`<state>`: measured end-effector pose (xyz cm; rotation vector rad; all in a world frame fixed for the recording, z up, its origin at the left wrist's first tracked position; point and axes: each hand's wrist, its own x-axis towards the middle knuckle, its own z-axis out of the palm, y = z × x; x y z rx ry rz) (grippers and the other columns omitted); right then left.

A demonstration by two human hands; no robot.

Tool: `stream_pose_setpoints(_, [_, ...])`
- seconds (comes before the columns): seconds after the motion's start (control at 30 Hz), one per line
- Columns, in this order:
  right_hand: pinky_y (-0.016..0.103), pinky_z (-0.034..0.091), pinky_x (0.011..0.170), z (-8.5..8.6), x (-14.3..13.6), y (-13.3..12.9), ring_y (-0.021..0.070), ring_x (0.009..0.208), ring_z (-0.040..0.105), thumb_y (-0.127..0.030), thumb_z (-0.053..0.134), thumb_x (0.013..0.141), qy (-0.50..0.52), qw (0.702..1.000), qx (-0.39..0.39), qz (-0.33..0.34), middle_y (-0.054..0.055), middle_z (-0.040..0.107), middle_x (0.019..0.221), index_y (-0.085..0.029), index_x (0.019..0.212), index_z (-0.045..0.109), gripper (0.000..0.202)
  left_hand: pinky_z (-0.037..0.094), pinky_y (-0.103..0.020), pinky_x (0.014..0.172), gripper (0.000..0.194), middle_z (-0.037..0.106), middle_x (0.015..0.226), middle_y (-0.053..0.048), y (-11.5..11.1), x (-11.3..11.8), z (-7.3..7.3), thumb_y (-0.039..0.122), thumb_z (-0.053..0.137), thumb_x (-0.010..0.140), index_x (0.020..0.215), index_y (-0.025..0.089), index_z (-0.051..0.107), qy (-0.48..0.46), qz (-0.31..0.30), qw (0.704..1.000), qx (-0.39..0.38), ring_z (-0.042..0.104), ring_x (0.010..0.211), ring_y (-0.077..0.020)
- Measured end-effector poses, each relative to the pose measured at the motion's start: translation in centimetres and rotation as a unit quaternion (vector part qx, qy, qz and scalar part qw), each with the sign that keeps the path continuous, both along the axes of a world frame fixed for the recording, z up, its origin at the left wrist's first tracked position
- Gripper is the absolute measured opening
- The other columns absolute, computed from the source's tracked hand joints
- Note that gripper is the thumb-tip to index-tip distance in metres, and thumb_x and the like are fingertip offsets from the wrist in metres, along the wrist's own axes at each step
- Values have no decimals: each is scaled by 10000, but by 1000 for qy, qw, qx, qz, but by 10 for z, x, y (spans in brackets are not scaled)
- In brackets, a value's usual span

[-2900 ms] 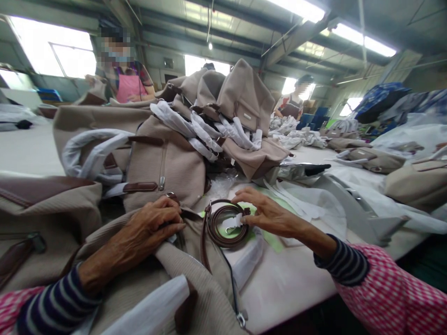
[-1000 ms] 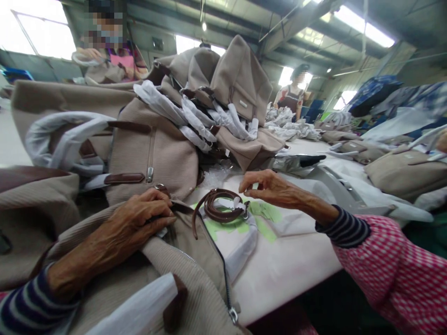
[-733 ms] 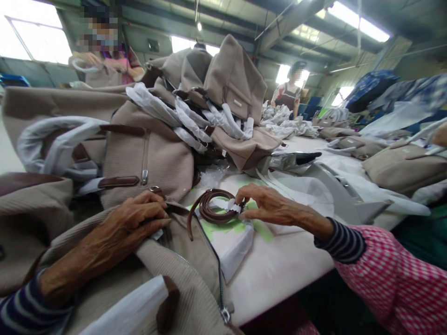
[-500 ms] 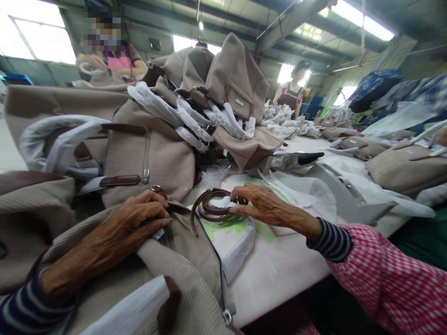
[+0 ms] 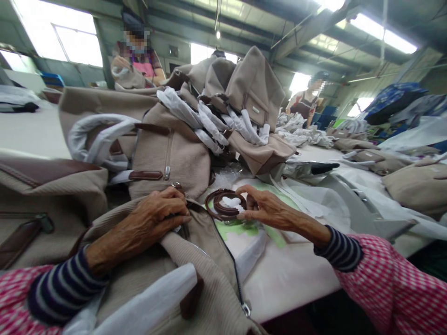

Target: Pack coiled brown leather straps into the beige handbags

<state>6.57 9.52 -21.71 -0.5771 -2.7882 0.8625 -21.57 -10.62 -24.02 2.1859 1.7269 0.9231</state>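
A beige ribbed handbag [image 5: 220,288] lies in front of me with its zipped mouth open and tan lining showing. My left hand [image 5: 152,225] is closed on the far edge of that mouth, beside a metal ring. A coiled brown strap [image 5: 218,214], with white wrapping inside the coil, sits just past the opening. At its right side, my right hand [image 5: 261,204] pinches the coil between thumb and fingers. The bag's handle [image 5: 150,302] is wrapped in white paper and crosses the front of the bag. A zipper pull [image 5: 246,309] hangs at the near right end.
Several beige bags with wrapped handles form a pile [image 5: 171,153] behind my hands. Another bag [image 5: 52,200] lies at left. Green paper [image 5: 240,232] and white sheets cover part of the table [image 5: 289,274]. A grey device [image 5: 370,209] stands at right. Two people are beyond the pile.
The view has turned left, so everything sits further right. The strap's loose end, which hung toward the bag, is drawn into a tighter coil. Both hands keep their holds.
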Motion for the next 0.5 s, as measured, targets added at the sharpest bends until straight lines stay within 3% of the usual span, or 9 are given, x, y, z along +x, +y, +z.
stream_pose_setpoints(0.1, [265,417,700,8,0,-2,175,780,607,-346,791,908,-49,998,10,33,-13,644,890,-216,1454,511,628,521,-317,1054,303,718,1216,-44,-2,1,2,209,464,1050,1050,247,765,-17,-11,1000,-17,647,1128,-198])
stream_pose_setpoints(0.27, [297,409,765,9,-5,-6,221,876,635,-331,733,942,-65,992,101,33,61,709,996,-201,1280,690,365,479,-351,1071,260,747,1175,-28,-3,6,9,256,508,1047,1013,245,766,35,15,999,-2,657,1118,-218])
stream_pose_setpoints(0.37, [303,405,768,2,-5,-5,226,878,636,-358,725,944,-48,995,85,14,63,719,991,-196,1249,706,346,457,-373,1072,242,749,1155,-19,-2,8,11,250,527,1050,1000,244,764,70,23,997,-24,655,1100,-219])
stream_pose_setpoints(0.5, [282,367,690,-7,-3,-2,185,776,592,-368,738,924,-17,999,40,2,12,664,879,-188,1170,666,314,472,-369,1051,246,737,1159,-36,-1,10,14,275,518,1066,1026,216,754,49,24,998,-33,645,1104,-214])
